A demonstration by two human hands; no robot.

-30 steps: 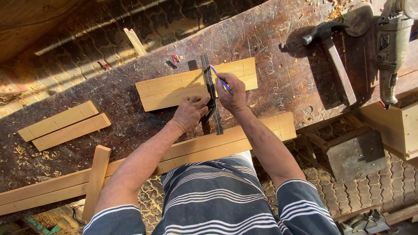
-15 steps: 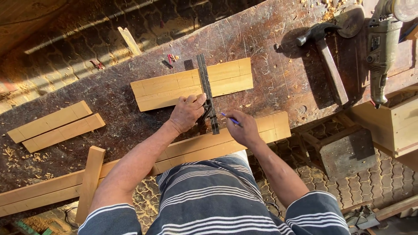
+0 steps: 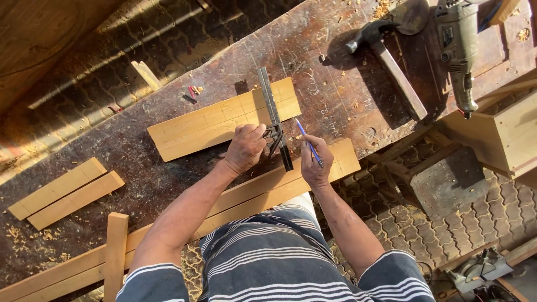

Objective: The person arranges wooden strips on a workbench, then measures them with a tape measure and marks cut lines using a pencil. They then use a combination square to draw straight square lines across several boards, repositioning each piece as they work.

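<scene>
Wooden and pale, a flat board [image 3: 224,123] lies on the dark, scratched workbench [image 3: 335,67], just ahead of the person. The left hand [image 3: 245,148] presses on a metal square ruler [image 3: 274,117] and grips its dark handle part, so the long blade lies straight across the board near its right end. The right hand [image 3: 314,165] is closed around a blue pencil [image 3: 308,142], and the tip points up toward the ruler but sits a little way off from the board. I cannot see any pencil line on the board, so the marking looks not done; the ruler looks set in place and ready. A longer plank [image 3: 268,193] lies under the hands at the bench edge. A hammer [image 3: 391,67] and a grey power tool [image 3: 456,50] rest well apart on the right. Two short boards [image 3: 67,193] lie on the left, with wood shavings near them.
</scene>
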